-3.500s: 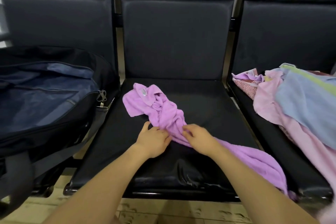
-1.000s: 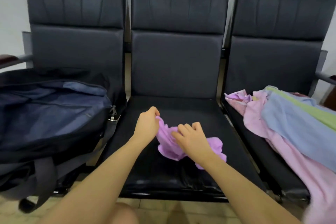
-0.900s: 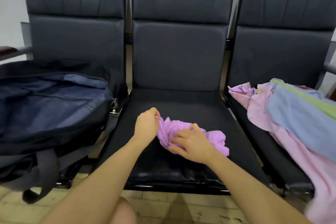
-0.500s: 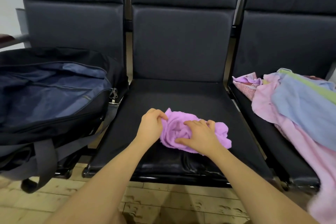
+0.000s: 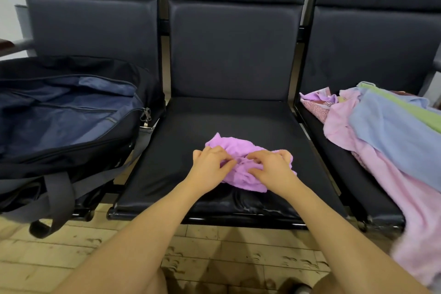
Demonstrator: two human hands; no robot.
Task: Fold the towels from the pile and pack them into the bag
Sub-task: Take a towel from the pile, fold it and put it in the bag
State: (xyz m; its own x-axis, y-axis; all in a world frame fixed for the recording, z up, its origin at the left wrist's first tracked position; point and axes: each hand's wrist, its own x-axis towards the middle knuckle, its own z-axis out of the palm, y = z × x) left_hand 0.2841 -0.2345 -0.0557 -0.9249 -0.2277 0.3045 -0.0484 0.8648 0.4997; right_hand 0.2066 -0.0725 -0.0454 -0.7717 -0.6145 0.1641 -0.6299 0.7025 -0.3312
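Both hands [image 5: 210, 164] [image 5: 272, 169] now lower, curled fingers [image 5: 256, 155] bunching purple towel [image 5: 235, 148] mid-seat [image 5: 274, 126].

Head camera looks forward and down, close over middle seat [image 5: 229, 131].

3 black seats [image 5: 235, 59], tiled floor [image 5: 47, 258].

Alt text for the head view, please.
Both hands, left and right, grip a bunched purple towel on the middle seat of three dark chairs. An open navy bag lies on the left seat; a pile of towels covers the right one.
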